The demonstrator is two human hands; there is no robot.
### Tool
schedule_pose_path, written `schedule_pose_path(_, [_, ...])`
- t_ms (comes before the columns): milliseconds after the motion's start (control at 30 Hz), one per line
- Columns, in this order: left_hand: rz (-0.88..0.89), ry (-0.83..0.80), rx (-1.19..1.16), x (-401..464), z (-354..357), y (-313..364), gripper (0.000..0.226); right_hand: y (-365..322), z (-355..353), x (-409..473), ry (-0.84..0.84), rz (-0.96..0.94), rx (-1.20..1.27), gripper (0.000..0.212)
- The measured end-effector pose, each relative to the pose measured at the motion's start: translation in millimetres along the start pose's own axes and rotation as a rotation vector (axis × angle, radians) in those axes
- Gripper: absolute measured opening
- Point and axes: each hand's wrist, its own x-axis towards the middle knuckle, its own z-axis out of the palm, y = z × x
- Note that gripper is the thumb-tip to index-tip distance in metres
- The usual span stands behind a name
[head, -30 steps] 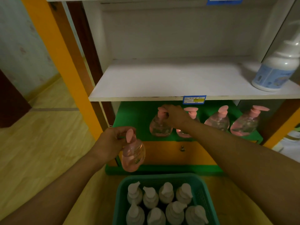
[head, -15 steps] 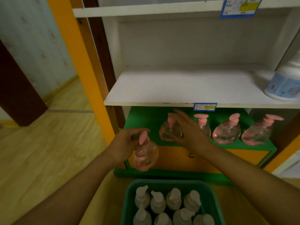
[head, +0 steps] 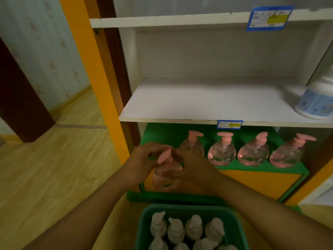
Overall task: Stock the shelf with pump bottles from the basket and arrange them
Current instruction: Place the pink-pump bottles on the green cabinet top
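right hand (head: 191, 166) has come off the leftmost shelf bottle (head: 191, 144) it was touching a second ago and pulled back to the pink pump bottle (head: 166, 175) held in front of the cabinet. both hands are on that one bottle now. left hand (head: 144, 159) grips it from its left side up by the neck, fingers curled over above the pump head. right hand wraps the body from the other side, fingers curled round it; exact finger lay is partly hidden behind the bottle.

the bottle is in the air, tilted, pump head leaning toward the right hand, above the basket (head: 142, 224) and below-left of the green shelf (head: 252, 167).

four pink bottles stand in a row on the green shelf just beyond the right hand, pump heads not all facing the same way. leftmost one stands free now, so that adjust looks done.

read: probably a handover or a pump-head twist before placing. open spot is left of the row, straight past the left hand.

the basket near the wrists holds white-pump bottles (head: 175, 230), so plenty left to stock. white shelf (head: 198, 103) above the hands has one blue-label bottle (head: 317, 103) at far right.
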Motion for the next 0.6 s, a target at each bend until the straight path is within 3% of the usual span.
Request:
schedule_pose_path(167, [-0.293, -0.040, -0.101, -1.5, -18.5, -13.4, 0.056, 13.1, 9.3, 19.8, 0.120, 0.048, -0.131, 0.011])
schedule_pose_path(400, [-0.364, -0.046, -0.087, -4.1, -31.0, -23.0, 0.038, 16.2, 8.9, 61.3, 0.288, 0.215, -0.152, 0.019])
schedule_pose_path(600, [-0.424, -0.042, -0.141, -3.9, -37.6, -29.6, 0.032, 3.9, 15.1, 97.4, 0.254, 0.345, -0.083, 0.020])
